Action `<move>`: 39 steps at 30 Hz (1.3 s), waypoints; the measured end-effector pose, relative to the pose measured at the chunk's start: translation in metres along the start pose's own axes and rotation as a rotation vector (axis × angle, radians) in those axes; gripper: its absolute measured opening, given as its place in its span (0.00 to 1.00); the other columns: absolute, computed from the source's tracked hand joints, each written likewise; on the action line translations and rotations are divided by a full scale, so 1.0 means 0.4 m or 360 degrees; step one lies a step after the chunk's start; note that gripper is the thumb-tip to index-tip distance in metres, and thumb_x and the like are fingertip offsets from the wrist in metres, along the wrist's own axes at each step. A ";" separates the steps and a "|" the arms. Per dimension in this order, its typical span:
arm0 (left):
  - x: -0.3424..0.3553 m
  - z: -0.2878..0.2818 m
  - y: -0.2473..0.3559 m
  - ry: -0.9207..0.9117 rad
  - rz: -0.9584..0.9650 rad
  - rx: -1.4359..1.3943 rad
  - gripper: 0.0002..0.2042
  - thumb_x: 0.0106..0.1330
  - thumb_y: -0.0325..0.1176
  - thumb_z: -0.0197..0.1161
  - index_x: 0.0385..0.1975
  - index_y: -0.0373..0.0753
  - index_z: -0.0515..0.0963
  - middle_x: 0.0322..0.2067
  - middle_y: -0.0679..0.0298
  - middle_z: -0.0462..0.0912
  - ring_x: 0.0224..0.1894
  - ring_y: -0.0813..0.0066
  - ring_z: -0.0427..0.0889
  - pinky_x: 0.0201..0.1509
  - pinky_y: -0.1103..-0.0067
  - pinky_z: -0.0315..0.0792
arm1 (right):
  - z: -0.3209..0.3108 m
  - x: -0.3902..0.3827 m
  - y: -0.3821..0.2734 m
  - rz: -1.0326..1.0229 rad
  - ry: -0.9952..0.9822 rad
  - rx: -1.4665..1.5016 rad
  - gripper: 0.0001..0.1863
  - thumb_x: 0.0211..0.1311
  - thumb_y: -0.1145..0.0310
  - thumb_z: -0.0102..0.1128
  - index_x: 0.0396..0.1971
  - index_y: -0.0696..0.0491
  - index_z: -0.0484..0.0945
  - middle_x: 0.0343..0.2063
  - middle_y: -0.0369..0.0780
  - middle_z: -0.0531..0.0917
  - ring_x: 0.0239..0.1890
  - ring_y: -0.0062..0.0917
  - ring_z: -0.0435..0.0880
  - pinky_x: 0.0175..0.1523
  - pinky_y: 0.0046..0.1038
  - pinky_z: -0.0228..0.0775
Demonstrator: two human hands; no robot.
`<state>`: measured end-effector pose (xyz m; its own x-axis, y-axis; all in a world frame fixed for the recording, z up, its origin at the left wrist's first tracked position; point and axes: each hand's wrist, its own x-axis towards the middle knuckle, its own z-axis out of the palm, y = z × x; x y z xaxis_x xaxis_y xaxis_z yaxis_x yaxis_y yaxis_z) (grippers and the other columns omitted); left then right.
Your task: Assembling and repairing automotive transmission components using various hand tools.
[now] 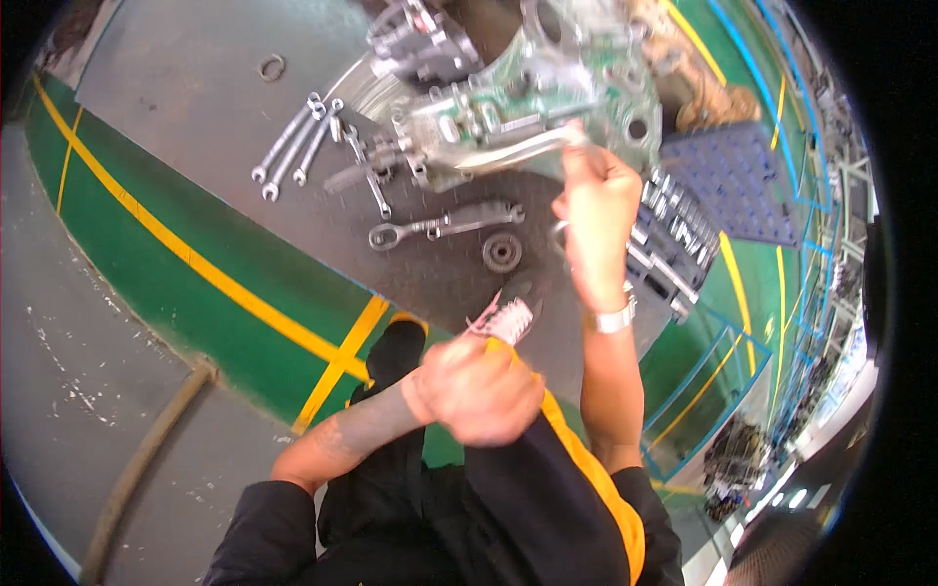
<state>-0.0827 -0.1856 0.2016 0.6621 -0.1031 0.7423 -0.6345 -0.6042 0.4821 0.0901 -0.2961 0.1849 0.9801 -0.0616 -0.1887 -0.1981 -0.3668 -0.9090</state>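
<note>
My right hand (596, 215) is closed on a blurred silver bar (513, 148) that lies across the green metal casting (620, 103). My left hand (479, 391) is a blurred fist over my knee; what it holds, if anything, is hidden. Below the casting lie loose open wrenches (293, 146), a ratcheting wrench (410, 230) and a round metal part (501, 252) on a steel plate (176, 107). A socket set (674, 220) sits to the right, partly behind my right wrist.
A dark engine part (415, 44), a rusty part (708, 98) and a blue perforated plastic panel (733, 186) surround the casting. My shoe (503, 317) is on the plate. Green floor with yellow lines (205, 264), a hose (156, 430) and blue railings lie beyond.
</note>
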 end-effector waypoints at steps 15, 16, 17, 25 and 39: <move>0.248 0.335 -0.170 0.0695 -0.0685 -0.0107 0.16 0.60 0.41 0.70 0.16 0.45 0.72 0.12 0.67 0.72 0.15 0.68 0.77 0.20 0.71 0.70 | -0.383 0.011 -0.228 -0.1084 -0.0518 0.0951 0.11 0.67 0.84 0.56 0.28 0.51 0.70 0.23 0.33 0.67 0.29 0.23 0.66 0.41 0.28 0.65; 0.234 0.342 -0.196 0.0741 -0.0705 -0.0118 0.16 0.60 0.41 0.69 0.16 0.45 0.73 0.11 0.67 0.72 0.14 0.67 0.77 0.20 0.71 0.69 | -0.338 0.006 -0.211 -0.1162 -0.0437 0.0764 0.10 0.67 0.83 0.56 0.30 0.51 0.69 0.24 0.33 0.65 0.30 0.23 0.65 0.40 0.26 0.63; 0.214 0.352 -0.217 0.0740 -0.0722 -0.0115 0.16 0.60 0.41 0.69 0.16 0.45 0.73 0.11 0.67 0.72 0.14 0.67 0.77 0.20 0.71 0.69 | -0.305 -0.008 -0.199 -0.1233 -0.0351 0.0564 0.10 0.67 0.83 0.56 0.32 0.51 0.68 0.25 0.32 0.63 0.30 0.22 0.63 0.39 0.24 0.62; 0.169 0.351 -0.273 0.0745 -0.0816 -0.0298 0.17 0.60 0.40 0.67 0.11 0.44 0.75 0.10 0.60 0.73 0.14 0.59 0.77 0.20 0.70 0.70 | -0.317 -0.031 -0.261 -0.1157 -0.0632 -0.0009 0.30 0.62 0.48 0.58 0.51 0.60 0.71 0.38 0.44 0.71 0.44 0.37 0.70 0.61 0.42 0.59; 0.309 0.341 -0.020 0.1005 -0.0974 -0.0456 0.15 0.48 0.30 0.68 0.38 0.43 0.76 0.30 0.63 0.78 0.35 0.61 0.80 0.45 0.67 0.72 | -0.084 -0.083 -0.486 -0.0740 -0.0734 0.0982 0.28 0.77 0.52 0.36 0.13 0.43 0.51 0.11 0.29 0.52 0.16 0.17 0.42 0.26 0.28 0.36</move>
<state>0.0589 -0.3013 0.2260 0.6279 0.6704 0.3955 -0.3756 -0.1841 0.9083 0.0967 -0.2539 0.3804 0.8866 0.3963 0.2384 0.1150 0.3103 -0.9437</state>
